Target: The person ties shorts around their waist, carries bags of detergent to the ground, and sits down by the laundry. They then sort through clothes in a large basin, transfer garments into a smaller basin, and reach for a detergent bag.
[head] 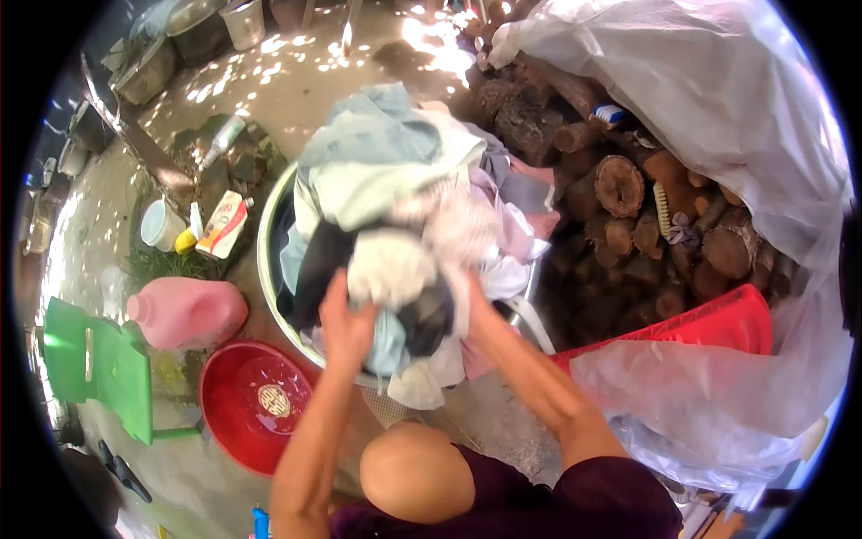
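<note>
Before me, a large pale-rimmed basin [268,269] is heaped with clothes [411,175] in light blue, cream, pale pink, grey and black. My left hand [347,330] grips the near left of the heap, beside a cream bunched cloth [390,266] and a black cloth [330,252]. On the near right side, my right hand [477,303] reaches into the pile against a pale pink garment [465,222]. Its fingers are hidden by fabric. A light blue cloth [387,347] and a whitish cloth [417,384] hang down between my forearms at the basin's near edge.
Left of the basin are a red basin [229,418], a pink jug [192,313], a green plastic chair [114,370], a white cup [161,224] and a detergent pouch [224,226]. Stacked logs [619,185], brushes [662,209], plastic sheeting [714,101] and a red plastic item [727,323] lie right.
</note>
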